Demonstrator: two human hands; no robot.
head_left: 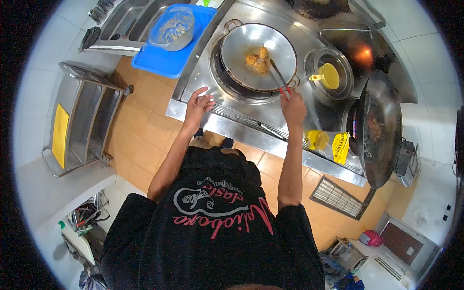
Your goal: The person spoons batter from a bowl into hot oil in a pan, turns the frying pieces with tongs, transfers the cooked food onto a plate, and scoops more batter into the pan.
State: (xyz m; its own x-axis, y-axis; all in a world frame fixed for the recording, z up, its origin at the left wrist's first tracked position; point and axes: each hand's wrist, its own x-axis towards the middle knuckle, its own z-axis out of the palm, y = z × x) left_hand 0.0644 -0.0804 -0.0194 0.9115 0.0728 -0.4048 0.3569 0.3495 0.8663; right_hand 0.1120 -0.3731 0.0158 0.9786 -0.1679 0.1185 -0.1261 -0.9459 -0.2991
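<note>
Head view: red-handled tongs reach into the wok from five o'clock.
I see my right hand (294, 107) clenched around the red-handled tongs (279, 73), their dark tips just beside the browned fried pieces (256, 60) lying in oil near the middle of the two-handled wok (237, 65); the long shaft presumably spares my fingers the heat. My left hand (197, 105) hangs near the counter's front edge at seven o'clock from the wok, fingers loosely curled and grasping nothing, probably kept back from spatter. The yellow dipper (330, 76) sits in a metal basin (344, 90) at four o'clock, likely handy for scooping. At ten o'clock, a smeared clear bowl (181, 39) rests on a blue tray (157, 65), which probably catches drips.
</note>
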